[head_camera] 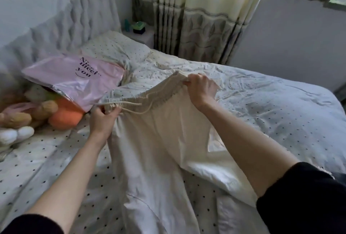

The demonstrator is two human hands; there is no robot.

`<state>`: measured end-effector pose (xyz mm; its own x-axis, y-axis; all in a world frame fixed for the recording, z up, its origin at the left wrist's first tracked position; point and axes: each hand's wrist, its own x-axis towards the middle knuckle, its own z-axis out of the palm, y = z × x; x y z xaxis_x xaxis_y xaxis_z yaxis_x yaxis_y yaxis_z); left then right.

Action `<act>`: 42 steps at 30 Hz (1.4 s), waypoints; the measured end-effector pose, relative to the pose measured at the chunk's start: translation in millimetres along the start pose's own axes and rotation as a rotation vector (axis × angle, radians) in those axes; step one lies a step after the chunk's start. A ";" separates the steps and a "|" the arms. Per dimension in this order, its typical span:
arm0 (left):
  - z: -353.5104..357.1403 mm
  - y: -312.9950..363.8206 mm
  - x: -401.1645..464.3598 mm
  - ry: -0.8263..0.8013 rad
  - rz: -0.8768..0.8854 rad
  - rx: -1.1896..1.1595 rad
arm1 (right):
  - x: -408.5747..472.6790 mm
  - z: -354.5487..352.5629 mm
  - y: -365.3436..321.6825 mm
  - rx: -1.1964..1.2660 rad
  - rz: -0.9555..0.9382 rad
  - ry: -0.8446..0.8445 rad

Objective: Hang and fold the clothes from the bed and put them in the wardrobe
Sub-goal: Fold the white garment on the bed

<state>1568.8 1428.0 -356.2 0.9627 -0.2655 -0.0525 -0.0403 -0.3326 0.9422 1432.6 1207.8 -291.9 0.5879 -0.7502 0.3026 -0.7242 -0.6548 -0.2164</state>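
Both hands pinch one pair of cream trousers (pixel 159 140) by the waistband — left hand (pixel 102 119) at the near end, right hand (pixel 201 88) at the far end, fingers curled tight. Trousers hang over the bed (pixel 280 106). One pink bag (pixel 74 76), one pillow (pixel 116 46), several plush toys (pixel 37 112) — count unclear.

The trousers (pixel 159 140) are plain cream, with a cream drawstring. The bed sheet (pixel 271 106) and the pillow (pixel 116 46) are white with small dark dots. At ten o'clock lies a pink bag (pixel 71 78) with dark letters. At nine o'clock the soft toys (pixel 37 112) are orange, beige and white. The curtain (pixel 196 9) is pale cream above and grey with a leaf pattern below. The sleeves (pixel 303 196) are black.
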 end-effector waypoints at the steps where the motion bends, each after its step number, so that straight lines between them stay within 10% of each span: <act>1: -1.4 -0.2 13.8 0.024 0.024 0.018 | 9.5 5.5 -6.5 0.022 0.024 -0.014; 7: 4.1 -35.2 61.0 -0.083 -0.025 0.180 | 27.0 47.8 -20.6 0.322 0.019 -0.265; 11: 3.3 -108.0 20.3 -0.379 -0.232 0.398 | -54.1 94.1 -8.2 0.254 0.004 -0.440; 15: -0.7 -165.8 -37.0 -0.319 -0.320 0.533 | -161.5 128.5 11.7 0.172 -0.034 -0.573; 42: -36.1 -326.5 -388.6 -0.446 -0.704 0.184 | -563.0 134.2 139.1 0.355 0.490 -1.002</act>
<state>1217.6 1672.5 -631.5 0.5855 -0.2601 -0.7678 0.4481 -0.6855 0.5739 1049.3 1526.8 -616.9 0.4095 -0.5627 -0.7181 -0.9042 -0.1453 -0.4017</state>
